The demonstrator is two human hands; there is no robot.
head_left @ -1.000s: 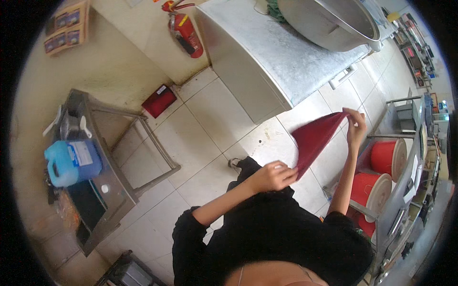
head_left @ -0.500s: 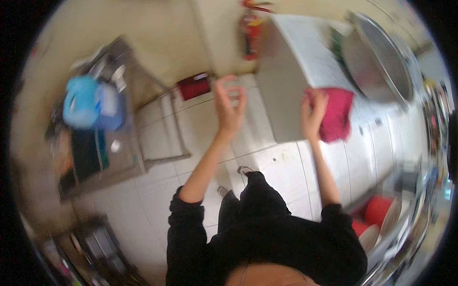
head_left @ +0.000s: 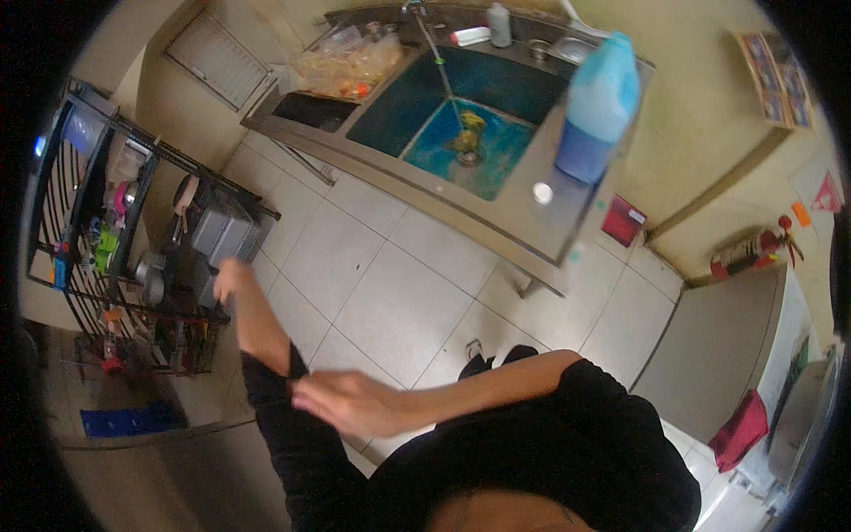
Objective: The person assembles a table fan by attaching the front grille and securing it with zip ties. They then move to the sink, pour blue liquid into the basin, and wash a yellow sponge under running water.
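Observation:
My left arm reaches out to the left, and my left hand (head_left: 232,280) is slightly blurred, with its fingers loosely curled and nothing visible in them. Across my body comes my right hand (head_left: 359,404), its fingers pinching the black sleeve (head_left: 297,426) of my left arm near the rolled cuff. That sleeve is pushed up, so the left forearm is bare. A dark red cloth (head_left: 741,431) hangs over the edge of a white chest (head_left: 718,346) at the far right, away from both hands.
Ahead stands a metal sink (head_left: 483,160) with a hose in its basin. A jug of blue liquid (head_left: 598,106) and a white cap (head_left: 542,192) are on its rim. To the left is a black rack (head_left: 168,137) with pans; a fire extinguisher (head_left: 747,253) is at right.
My view has swung left, bringing the sink and rack into sight. My right hand has let go of the red cloth and now grips my left sleeve.

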